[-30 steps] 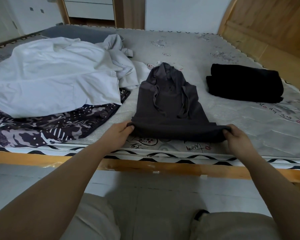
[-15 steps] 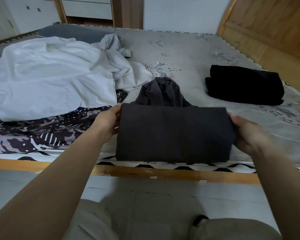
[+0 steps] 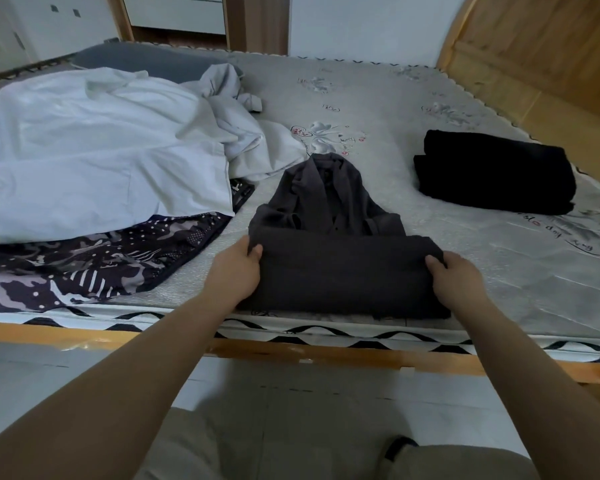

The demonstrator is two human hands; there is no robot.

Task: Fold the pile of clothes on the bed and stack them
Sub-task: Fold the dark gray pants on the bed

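left hand [image 3: 234,270]: grips left end of the fold on the dark grey hoodie [image 3: 329,237], thumb on top, fingers tucked under the cloth.
right hand [image 3: 456,277]: grips the right end of the same fold, thumb over the top layer; hands well apart, one at each side of the garment.
hoodie: lies on the bed [image 3: 378,98] near the front edge, lower part doubled over toward the hood; hood and shoulders still uncovered beyond the fold.
step: mid-fold, probably one more turn needed to cover the hood, then smooth.
done: one black folded garment [image 3: 492,174] sits to the right, apart from the hoodie; looks like the start of the stack.
left: white garment [image 3: 94,150] spread loose on the left; pale grey crumpled piece [image 3: 236,109] at its far edge, can't tell if separate item; patterned dark cloth [image 3: 94,265] under the white one, unfolded.
progress: early, roughly one done, one in hand, at least two or three to go; hoodie not yet on the stack.
surface: grey quilted mattress with printed flowers and lettering, zigzag trim, wood frame [image 3: 291,355] below.
room: wooden headboard [image 3: 534,46] at right, white cabinets [image 3: 66,22] at back, pale tiled floor [image 3: 32,375]; person's light trousers at bottom.
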